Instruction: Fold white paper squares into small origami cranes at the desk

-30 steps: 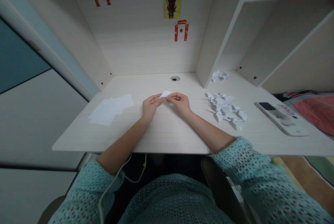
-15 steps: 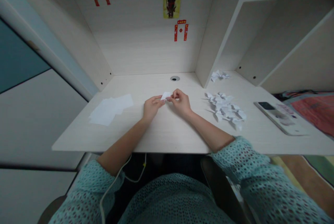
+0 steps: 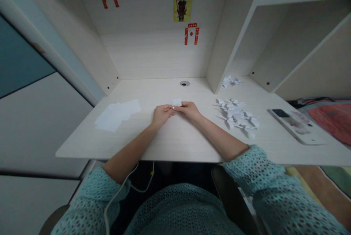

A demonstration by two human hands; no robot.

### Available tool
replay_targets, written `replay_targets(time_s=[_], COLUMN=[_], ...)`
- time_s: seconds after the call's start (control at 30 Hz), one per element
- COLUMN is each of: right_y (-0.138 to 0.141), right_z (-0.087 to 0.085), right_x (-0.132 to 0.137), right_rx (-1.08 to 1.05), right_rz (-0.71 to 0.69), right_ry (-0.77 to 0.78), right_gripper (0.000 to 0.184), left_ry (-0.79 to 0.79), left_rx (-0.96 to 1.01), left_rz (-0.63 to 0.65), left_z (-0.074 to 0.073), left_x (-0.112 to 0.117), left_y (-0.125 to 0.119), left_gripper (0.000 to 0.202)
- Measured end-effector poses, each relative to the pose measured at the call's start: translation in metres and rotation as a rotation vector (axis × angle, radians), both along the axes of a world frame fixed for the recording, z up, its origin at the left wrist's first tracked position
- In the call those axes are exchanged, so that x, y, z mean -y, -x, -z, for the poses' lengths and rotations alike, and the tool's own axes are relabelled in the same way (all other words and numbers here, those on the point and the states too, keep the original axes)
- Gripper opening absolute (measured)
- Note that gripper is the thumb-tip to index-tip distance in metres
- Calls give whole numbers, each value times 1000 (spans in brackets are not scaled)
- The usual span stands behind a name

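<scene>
A small folded piece of white paper [image 3: 177,102] sits at the middle of the pale wooden desk [image 3: 175,136]. My left hand [image 3: 161,114] and my right hand [image 3: 189,110] meet just below it, and the fingertips of both pinch its near edge. Both hands rest low on the desk top. To the left lies a loose stack of flat white paper sheets [image 3: 117,114]. To the right lies a heap of several folded white paper figures [image 3: 238,116].
A few more folded paper figures [image 3: 230,80] lie in the shelf nook at the back right. A phone [image 3: 293,126] lies at the desk's right end. A round cable hole [image 3: 184,83] is at the back. Red and yellow stickers [image 3: 182,0] hang on the back wall.
My hands have come down onto the desk and drawn closer together. The small paper, which stuck up between the fingertips, now lies lower and flatter at them.
</scene>
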State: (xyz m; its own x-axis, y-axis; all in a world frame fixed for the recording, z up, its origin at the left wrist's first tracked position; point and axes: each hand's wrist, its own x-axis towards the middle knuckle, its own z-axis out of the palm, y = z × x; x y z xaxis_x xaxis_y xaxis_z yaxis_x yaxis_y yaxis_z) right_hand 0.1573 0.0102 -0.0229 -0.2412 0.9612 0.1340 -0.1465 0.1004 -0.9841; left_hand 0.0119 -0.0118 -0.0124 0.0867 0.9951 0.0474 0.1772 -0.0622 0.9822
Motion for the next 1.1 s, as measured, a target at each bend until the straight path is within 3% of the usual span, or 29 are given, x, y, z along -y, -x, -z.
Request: replay_targets(time_s=[0.17, 0.53, 0.77, 0.97, 1.1], right_y=[-2, -9, 3, 8, 9], right_z=[0, -3, 0, -3, -6], right_x=[-1, -9, -3, 6, 9], right_rx=[-75, 24, -38, -169, -170], right_rz=[-8, 42, 191, 112, 116], right_ry=[105, 65, -15, 38, 28], right_gripper=[35, 42, 43, 38, 33], left_ry=[-3, 62, 85, 69, 33], left_rx=[-18, 6, 60, 89, 104], left_rz=[19, 24, 36, 5, 1], left_z=[0, 1, -1, -10, -7], left_x=[2, -1, -2, 5, 5], left_y=[-1, -2, -2, -4, -6], left_gripper=[23, 30, 32, 28, 23])
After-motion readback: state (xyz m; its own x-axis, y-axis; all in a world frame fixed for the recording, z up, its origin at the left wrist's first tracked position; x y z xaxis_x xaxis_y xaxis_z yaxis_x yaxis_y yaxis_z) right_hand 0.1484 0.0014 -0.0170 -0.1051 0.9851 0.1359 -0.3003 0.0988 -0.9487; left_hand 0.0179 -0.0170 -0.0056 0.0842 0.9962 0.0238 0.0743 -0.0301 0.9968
